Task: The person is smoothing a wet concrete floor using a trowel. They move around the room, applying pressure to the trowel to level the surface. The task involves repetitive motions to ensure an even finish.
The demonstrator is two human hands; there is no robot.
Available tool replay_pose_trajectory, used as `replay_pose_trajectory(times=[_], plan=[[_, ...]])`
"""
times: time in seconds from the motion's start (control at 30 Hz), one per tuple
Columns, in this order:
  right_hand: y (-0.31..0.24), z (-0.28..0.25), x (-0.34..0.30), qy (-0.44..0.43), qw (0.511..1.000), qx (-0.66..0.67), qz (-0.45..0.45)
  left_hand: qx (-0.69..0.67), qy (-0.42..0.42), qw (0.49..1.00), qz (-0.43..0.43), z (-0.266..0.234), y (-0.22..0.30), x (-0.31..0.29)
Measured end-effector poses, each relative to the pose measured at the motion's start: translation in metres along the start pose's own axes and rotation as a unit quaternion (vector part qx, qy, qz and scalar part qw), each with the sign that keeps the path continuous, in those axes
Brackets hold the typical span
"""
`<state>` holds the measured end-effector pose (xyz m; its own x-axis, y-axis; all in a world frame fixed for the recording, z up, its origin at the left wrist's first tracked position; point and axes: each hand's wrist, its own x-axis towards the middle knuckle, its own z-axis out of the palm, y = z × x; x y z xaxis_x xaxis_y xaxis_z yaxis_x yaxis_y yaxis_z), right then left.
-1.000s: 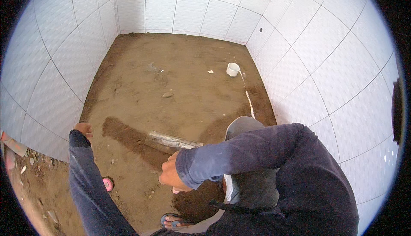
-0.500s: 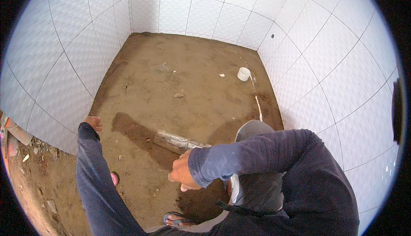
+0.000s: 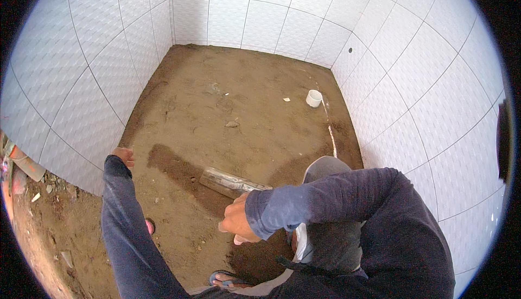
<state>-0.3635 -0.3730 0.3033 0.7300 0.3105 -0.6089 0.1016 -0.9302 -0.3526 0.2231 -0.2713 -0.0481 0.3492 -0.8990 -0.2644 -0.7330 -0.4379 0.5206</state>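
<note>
My right hand is closed, with the arm bent across my body. It grips a flat steel finishing trowel, whose long blade lies on the damp brown floor. The handle is hidden behind the hand and sleeve. At the left, close to the foot of the tiled wall, my left hand has its fingers curled in; whether anything is inside them does not show. A dark, wet-looking streak runs across the floor from the trowel toward the left hand.
White tiled walls enclose the floor on three sides. A short white pipe end stands up at the right, beside a white streak. Below me are a sandalled foot and a pink round thing. Rubble lies at lower left.
The whole view has shifted slightly, so everything sits a little lower and farther right. Against the floor, both hands and the trowel keep nearly the same place.
</note>
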Motion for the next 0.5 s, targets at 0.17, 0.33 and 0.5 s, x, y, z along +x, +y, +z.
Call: replay_pose_trajectory(times=[0.17,0.33,0.5], plan=[[0.003,0.012,-0.007,0.021,1.000,0.010,0.008,-0.089,-0.016,0.986,-0.140,-0.012,0.111,-0.030],[0.005,0.004,-0.008,0.011,1.000,0.003,-0.001,0.290,-0.096,0.941,0.148,-0.031,0.071,-0.024],[0.005,0.002,-0.004,0.008,0.999,-0.011,-0.034,0.249,-0.015,0.968,0.016,-0.009,0.061,-0.007]])
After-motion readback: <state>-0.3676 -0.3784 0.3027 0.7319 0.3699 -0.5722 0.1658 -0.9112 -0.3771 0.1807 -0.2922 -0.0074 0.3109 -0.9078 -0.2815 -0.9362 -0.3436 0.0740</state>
